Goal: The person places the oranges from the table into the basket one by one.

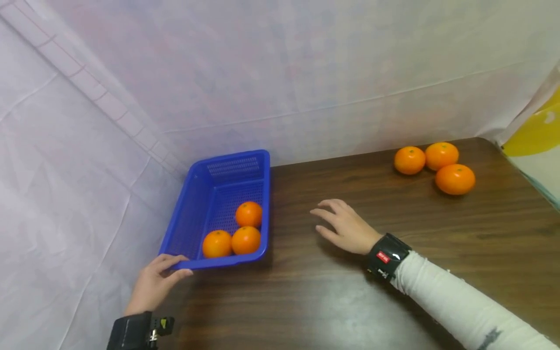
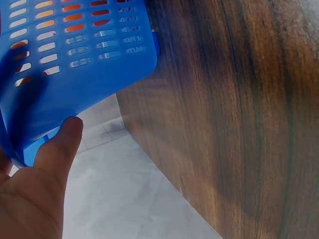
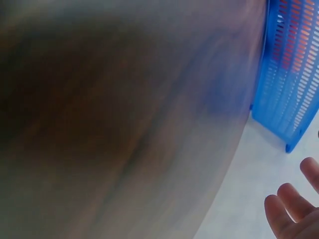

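Note:
A blue plastic basket (image 1: 210, 209) with slotted walls stands at the left of the table, and three oranges (image 1: 246, 240) lie at its near right end. My left hand (image 1: 154, 282) grips the basket's near left corner, with the thumb (image 2: 62, 144) against the outside of the wall in the left wrist view and the fingers over the rim. To the right of the basket, my right hand (image 1: 347, 226) is held over the table with its fingers spread and nothing in them. Three more oranges (image 1: 455, 179) sit grouped at the far right of the table.
The dark wood-grain table (image 1: 306, 291) ends at a pale cloth wall (image 1: 306, 87) at the back. Another pale sheet (image 1: 65, 194) hangs on the left, close beside the basket. A yellow shape (image 1: 535, 131) shows beyond the right edge.

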A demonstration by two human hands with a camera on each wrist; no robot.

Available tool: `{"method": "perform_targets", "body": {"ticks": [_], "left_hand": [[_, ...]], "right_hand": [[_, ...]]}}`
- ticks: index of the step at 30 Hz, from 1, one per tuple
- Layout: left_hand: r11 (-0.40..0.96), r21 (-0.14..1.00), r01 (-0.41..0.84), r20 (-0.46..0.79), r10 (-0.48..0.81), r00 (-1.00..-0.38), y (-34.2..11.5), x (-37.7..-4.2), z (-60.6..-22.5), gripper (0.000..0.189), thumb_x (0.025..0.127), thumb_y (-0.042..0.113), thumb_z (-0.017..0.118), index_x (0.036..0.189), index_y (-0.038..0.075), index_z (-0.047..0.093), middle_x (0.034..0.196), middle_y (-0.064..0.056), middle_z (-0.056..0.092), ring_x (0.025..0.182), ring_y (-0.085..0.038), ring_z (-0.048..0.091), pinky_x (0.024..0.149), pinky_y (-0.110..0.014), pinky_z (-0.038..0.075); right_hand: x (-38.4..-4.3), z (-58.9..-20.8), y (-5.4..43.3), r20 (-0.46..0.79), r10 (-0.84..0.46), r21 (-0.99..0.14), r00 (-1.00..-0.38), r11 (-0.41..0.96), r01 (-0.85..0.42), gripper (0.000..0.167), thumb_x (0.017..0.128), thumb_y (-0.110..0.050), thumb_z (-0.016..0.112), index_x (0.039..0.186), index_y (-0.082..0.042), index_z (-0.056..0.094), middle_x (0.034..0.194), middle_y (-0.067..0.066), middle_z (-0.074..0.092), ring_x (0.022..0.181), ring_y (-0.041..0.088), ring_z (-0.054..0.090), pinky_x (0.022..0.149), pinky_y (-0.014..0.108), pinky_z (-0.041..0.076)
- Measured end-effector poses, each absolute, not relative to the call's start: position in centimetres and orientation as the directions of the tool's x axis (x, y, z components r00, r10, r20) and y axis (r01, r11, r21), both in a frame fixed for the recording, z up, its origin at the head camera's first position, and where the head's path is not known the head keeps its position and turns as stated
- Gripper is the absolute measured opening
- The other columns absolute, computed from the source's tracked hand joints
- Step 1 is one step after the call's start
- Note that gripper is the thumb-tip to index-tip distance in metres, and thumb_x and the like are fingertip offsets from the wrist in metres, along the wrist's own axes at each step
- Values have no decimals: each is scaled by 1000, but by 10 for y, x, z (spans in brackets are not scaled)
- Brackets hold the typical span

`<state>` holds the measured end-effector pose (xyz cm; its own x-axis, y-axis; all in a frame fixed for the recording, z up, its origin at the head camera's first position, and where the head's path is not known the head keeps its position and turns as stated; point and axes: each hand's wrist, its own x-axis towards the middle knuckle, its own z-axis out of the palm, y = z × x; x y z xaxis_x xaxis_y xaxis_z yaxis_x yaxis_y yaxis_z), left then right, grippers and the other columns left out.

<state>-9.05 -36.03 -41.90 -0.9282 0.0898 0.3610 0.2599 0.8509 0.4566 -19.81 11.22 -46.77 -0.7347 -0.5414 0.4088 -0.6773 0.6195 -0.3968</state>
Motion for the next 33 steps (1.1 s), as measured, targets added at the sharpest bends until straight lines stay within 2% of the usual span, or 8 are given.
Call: {"method": "perform_targets", "body": {"ticks": [10,33], "left_hand": [[860,453,236,342,77,-937,-359,-90,-419,26,74,14,89,98,14,79,89,3,68,76,5,52,67,-13,42],[865,451,222,359,52,-932,-361,-88,-418,28,72,14,90,98,14,79,91,3,69,80,9,54,70,-10,42]], "right_hand": [[-197,-468,141,355,-509,-405,-784,672,-620,47,99,-33,64,142,-13,57,141,17,52,131,36,48,111,58,38],[-203,-466,198,357,-428,-408,-830,728,-551,44,99,-26,65,140,-9,57,137,19,53,127,40,47,107,61,37]]}}
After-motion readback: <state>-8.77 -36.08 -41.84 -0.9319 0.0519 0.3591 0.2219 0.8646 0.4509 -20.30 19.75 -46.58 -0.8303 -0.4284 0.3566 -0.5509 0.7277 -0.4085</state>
